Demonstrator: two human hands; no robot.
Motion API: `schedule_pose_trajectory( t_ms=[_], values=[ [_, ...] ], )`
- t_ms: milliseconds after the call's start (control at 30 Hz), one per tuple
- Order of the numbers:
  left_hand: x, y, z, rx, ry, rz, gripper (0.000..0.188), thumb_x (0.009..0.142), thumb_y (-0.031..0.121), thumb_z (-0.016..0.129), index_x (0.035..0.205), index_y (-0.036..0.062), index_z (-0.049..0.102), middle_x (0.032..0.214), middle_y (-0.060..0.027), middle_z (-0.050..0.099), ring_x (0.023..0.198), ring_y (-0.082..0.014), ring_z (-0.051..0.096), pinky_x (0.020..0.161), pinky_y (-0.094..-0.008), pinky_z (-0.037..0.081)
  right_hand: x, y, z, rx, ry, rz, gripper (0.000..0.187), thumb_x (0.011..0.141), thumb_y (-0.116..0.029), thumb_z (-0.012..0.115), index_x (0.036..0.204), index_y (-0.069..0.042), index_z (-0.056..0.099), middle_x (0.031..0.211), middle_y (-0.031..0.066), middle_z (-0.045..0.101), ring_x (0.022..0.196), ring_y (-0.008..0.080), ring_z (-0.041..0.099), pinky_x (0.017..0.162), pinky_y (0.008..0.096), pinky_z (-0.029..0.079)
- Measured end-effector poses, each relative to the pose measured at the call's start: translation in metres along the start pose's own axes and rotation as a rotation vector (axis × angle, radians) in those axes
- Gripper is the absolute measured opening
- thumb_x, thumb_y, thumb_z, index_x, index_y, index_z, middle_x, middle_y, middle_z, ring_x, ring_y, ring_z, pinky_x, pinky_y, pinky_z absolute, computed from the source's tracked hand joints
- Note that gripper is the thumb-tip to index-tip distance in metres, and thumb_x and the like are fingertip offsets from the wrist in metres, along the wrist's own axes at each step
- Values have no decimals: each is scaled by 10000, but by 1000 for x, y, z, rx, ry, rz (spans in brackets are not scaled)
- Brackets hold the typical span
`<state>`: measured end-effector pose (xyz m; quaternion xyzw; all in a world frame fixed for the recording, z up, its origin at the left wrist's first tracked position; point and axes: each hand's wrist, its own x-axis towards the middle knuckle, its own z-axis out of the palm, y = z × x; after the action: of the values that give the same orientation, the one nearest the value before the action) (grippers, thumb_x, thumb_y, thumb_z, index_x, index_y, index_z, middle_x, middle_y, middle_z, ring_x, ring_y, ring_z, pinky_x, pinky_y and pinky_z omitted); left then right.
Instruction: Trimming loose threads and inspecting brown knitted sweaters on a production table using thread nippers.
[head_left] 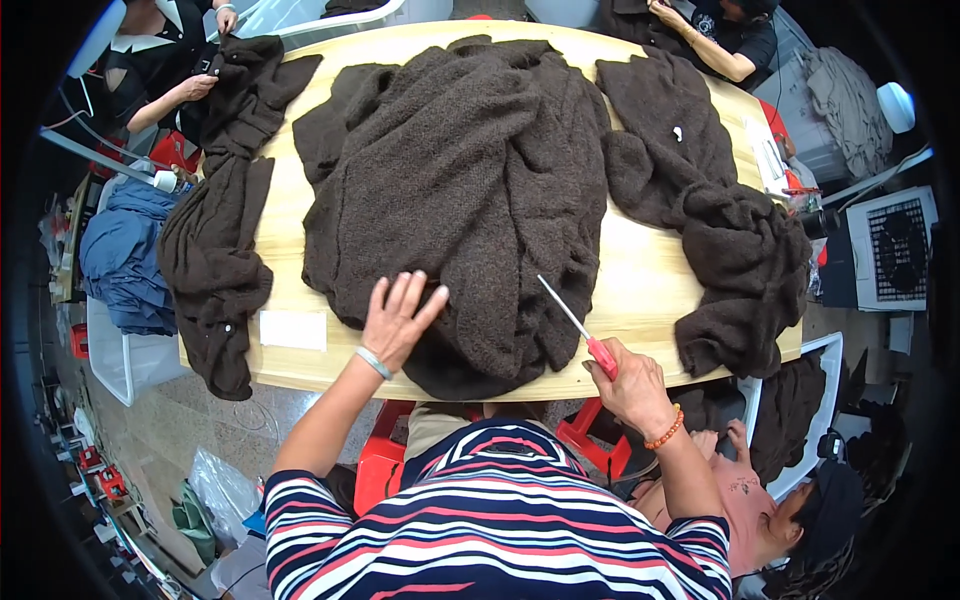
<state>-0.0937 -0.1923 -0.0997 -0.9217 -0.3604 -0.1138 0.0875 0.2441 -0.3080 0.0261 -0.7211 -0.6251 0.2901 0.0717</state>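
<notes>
A big dark brown knitted garment (pixel 430 180) lies heaped across the middle of the wooden table. My left hand (pixel 396 322) rests on its near left part, fingers spread and flat, holding nothing. To the right of the garment's near edge, my right hand (pixel 632 388) is closed around a red-handled tool (pixel 602 356). The tool's long, thin metal shaft points up and left, its tip over or against the knit; contact cannot be made out. Its exact kind is unclear, as my fingers cover part of the handle.
More brown knitwear lies at the table's left (pixel 215 270) and right (pixel 745 260). A white paper slip (pixel 293 330) is near my left forearm. Co-workers handle brown garments at both far corners; another person (pixel 740 500) is low at my right, by a white bin (pixel 832 400). Red stools (pixel 385 455) stand below.
</notes>
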Motion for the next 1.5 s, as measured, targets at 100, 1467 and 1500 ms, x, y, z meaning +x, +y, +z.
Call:
schedule_pose_trajectory(
  t_ms=[100,1467,1500],
  values=[
    [7,-42,3,-173,-39,-202,471,835,63,563,1295,162,575,1238,-165,565,1075,-308,592,881,-378,477,1,1,3,30,-1,-2,216,878,-215,658,1031,-75,597,753,213,641,734,431,631,682,491,506],
    [-112,-157,-76,-2127,860,-1139,384,892,102,596,1264,30,532,1282,-162,590,1226,-307,535,1090,-476,383,294,-184,-27,-7,206,-182,303,893,-316,630,1032,-48,598,914,226,671,909,418,651,796,490,523],
    [-113,-154,-67,-2157,844,-1161,362,910,107,582,1259,24,541,1292,-147,587,1247,-298,521,1100,-473,371,306,-198,-34,22,206,-231,310,911,-331,606,1022,-42,584,909,220,668,887,419,651,785,494,524]
  ],
)
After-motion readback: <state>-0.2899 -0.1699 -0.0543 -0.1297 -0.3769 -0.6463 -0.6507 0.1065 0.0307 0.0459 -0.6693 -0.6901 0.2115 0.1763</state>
